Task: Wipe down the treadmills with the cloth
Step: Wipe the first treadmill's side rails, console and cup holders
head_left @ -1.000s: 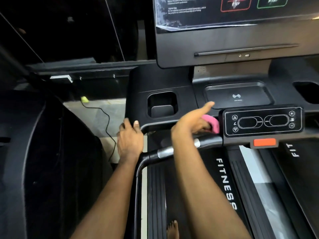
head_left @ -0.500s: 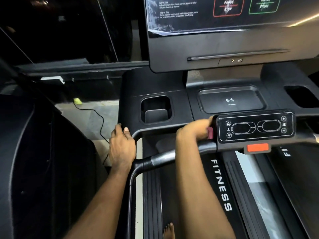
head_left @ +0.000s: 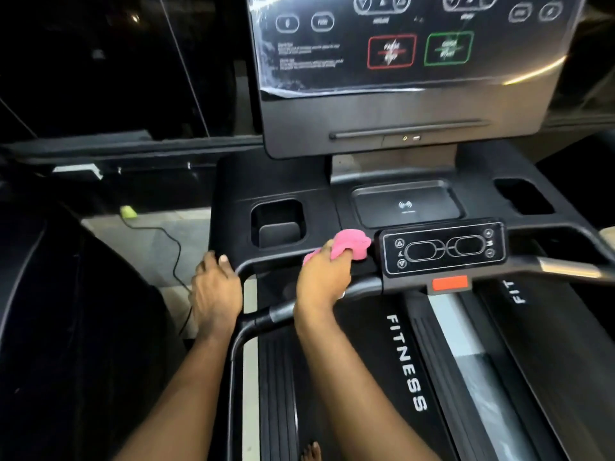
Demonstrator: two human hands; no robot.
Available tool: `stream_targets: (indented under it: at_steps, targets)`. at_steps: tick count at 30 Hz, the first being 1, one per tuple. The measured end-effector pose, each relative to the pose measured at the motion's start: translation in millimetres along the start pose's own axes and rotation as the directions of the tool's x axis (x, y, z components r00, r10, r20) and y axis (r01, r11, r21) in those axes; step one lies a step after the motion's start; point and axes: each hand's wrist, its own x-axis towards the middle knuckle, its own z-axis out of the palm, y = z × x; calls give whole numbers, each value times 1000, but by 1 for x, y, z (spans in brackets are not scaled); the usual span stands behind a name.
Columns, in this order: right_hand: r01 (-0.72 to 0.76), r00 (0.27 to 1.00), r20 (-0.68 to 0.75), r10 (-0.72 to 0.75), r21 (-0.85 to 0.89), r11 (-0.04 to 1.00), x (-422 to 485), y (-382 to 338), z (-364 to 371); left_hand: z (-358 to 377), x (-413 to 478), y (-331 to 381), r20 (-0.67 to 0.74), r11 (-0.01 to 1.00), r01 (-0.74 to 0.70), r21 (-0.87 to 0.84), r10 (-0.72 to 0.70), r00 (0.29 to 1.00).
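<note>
FITNESS treadmill (head_left: 406, 361), right hand (head_left: 321, 277) gripping cloth (head_left: 352, 244)

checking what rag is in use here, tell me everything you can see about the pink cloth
The pink cloth is a small, soft-looking fabric rag, bunched into a crumpled wad rather than spread flat. The right hand grips it, fingers curled over its near side, and a tail pokes out to the left of the hand. It sits on the black treadmill console, just left of the control panel and right of the cup pocket. No print or label shows.
</note>
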Motion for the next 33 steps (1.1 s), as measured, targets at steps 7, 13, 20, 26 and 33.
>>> stream_targets:
  at_steps: [7, 13, 20, 26, 33]
  targets:
    - [233, 970, 96, -221, -135, 963, 15, -39, -51, -3, -6, 7, -67, 990, -125, 69, 129, 989]
    - [641, 765, 422, -487, -577, 507, 42, -89, -43, -2, 25, 53, -26, 959, -267, -90, 266, 964]
    - [661, 747, 660, 80, -725, -194, 81, -25, 17, 26, 70, 66, 144, 929, -368, 46, 359, 922]
    - [645, 728, 672, -135, -738, -196, 115, -11, 31, 43, 68, 63, 50, 938, -342, 59, 339, 939]
    - [763, 574, 805, -151, -592, -259, 169, -43, 70, 48, 69, 61, 9, 942, -335, -10, 335, 942]
